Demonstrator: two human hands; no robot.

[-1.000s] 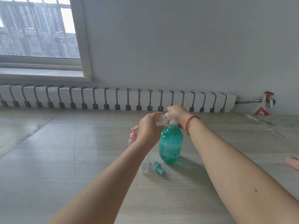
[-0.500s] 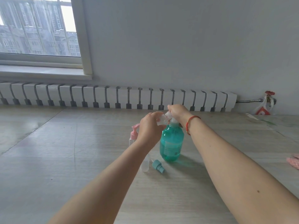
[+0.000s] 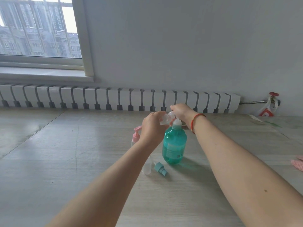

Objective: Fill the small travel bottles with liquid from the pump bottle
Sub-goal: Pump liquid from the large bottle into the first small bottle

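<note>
A teal pump bottle (image 3: 174, 145) with a white pump stands upright on the floor. My left hand (image 3: 151, 128) grips a small clear travel bottle (image 3: 165, 118), tilted with its mouth toward the pump head. My right hand (image 3: 180, 110) sits on the pump head, fingers curled over it; the nozzle is hidden. Behind my left wrist stands a small bottle with a pink pump (image 3: 135, 136). Another clear small bottle (image 3: 147, 167) stands by my left forearm, with a loose teal spray cap (image 3: 160, 168) lying beside it.
A long white radiator (image 3: 114, 99) runs along the wall behind, with a red valve (image 3: 273, 94) at its right end. A pink item (image 3: 298, 163) lies at the right edge of the wooden floor (image 3: 65, 161). A window is at upper left.
The hands and bottles hold nearly the same pose; only the view shifted slightly.
</note>
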